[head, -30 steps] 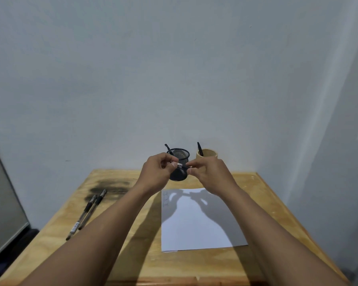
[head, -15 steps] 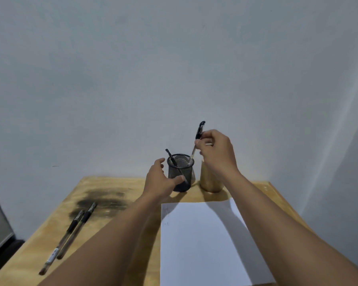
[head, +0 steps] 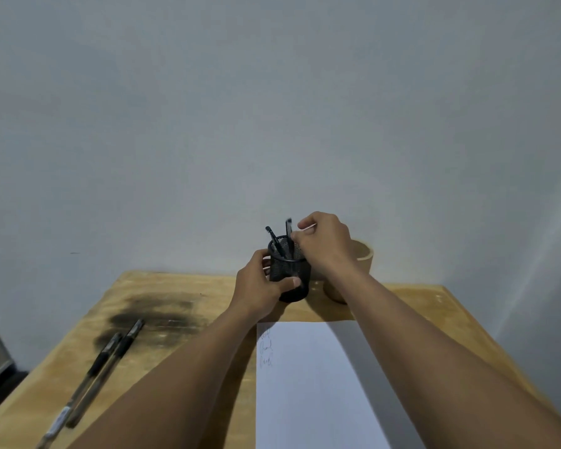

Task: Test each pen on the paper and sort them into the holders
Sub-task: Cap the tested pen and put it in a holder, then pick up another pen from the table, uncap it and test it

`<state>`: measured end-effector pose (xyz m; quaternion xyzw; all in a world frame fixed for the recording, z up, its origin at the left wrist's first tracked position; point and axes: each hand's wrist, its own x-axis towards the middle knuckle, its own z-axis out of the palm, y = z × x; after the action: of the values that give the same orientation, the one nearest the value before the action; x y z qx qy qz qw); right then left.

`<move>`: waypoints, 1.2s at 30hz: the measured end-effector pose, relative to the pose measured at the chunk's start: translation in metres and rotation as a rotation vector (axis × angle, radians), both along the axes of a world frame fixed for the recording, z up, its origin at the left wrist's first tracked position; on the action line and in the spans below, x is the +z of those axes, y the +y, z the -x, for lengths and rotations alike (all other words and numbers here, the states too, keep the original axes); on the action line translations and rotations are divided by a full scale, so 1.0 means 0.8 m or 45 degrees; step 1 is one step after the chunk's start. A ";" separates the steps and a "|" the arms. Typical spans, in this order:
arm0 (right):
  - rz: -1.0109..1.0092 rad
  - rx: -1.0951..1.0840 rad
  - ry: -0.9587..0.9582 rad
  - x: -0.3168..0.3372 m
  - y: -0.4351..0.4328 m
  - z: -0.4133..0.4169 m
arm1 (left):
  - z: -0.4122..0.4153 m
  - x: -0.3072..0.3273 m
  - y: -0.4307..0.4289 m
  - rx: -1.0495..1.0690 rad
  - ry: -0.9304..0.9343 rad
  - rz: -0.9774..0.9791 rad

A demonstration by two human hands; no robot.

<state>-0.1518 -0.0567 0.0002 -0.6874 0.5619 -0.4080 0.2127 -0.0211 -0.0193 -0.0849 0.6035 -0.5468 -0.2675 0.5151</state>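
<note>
The wooden table [head: 182, 286] carries everything. The white paper [head: 318, 393] is laid at its near right, with faint test scribbles at the paper's far left corner. At the far edge the wooden holder [head: 365, 256] is set, and just left of it the black mesh holder [head: 292, 283]. The mesh holder is grasped round its side by the left grip [head: 259, 290] and so steadied. The black pen [head: 289, 230] is pinched by the right grip [head: 326, 244]; its lower end is already inside the mesh rim, beside another pen [head: 273, 239] that leans left. The drop is best finished with the holder kept braced and the pen kept near upright, lowered to the bottom and only then let go, so that the light cup is not tipped. Two pens [head: 123, 345], judged untested, are seen side by side at the near left.
</note>
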 end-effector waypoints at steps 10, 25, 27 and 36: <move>0.187 0.150 0.172 0.017 0.026 0.010 | 0.001 0.015 0.022 0.096 -0.084 -0.094; 0.107 0.688 0.489 -0.006 0.145 -0.084 | -0.094 0.047 0.238 0.606 -0.738 -0.192; 0.096 0.786 0.586 -0.018 0.162 -0.103 | -0.104 0.046 0.262 0.668 -0.790 -0.219; 0.117 1.006 0.727 -0.069 0.204 -0.170 | -0.133 0.012 0.328 0.809 -0.919 -0.399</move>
<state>-0.0159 0.1062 -0.0553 -0.9412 0.2753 -0.1156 0.1582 0.0857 0.2431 -0.0755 0.8641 -0.4326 0.0492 0.2526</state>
